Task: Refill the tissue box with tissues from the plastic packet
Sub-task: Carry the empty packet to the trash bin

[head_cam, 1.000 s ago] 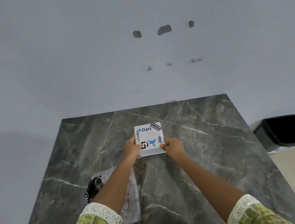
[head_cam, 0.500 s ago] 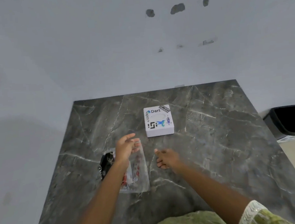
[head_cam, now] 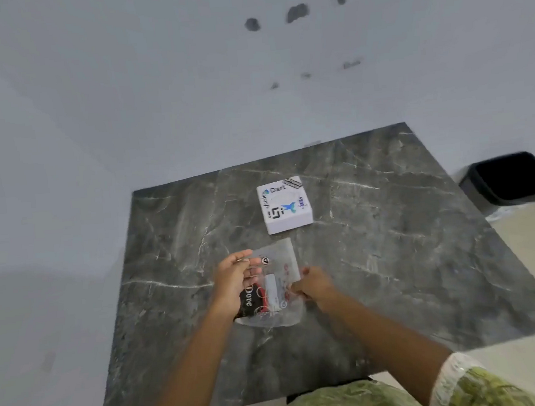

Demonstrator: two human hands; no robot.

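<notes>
A white square tissue box point(head_cam: 284, 204) covered with stickers sits on the dark marble table point(head_cam: 392, 257), beyond my hands. The clear plastic packet point(head_cam: 277, 285) with red, black and white print is lifted just above the table between my hands. My left hand point(head_cam: 234, 280) grips its left edge, fingers curled over the top corner. On the packet's right edge my right hand point(head_cam: 312, 285) pinches the plastic. What is inside the packet is hard to make out through the print.
A black bin point(head_cam: 514, 180) stands on the floor to the right of the table. A grey wall point(head_cam: 187, 97) with dark marks runs behind the table's far edge. My green patterned clothing shows at the bottom.
Both hands let go of the tissue box and left it on the table. They drew back toward me and took hold of the plastic packet, which has come up off the table.
</notes>
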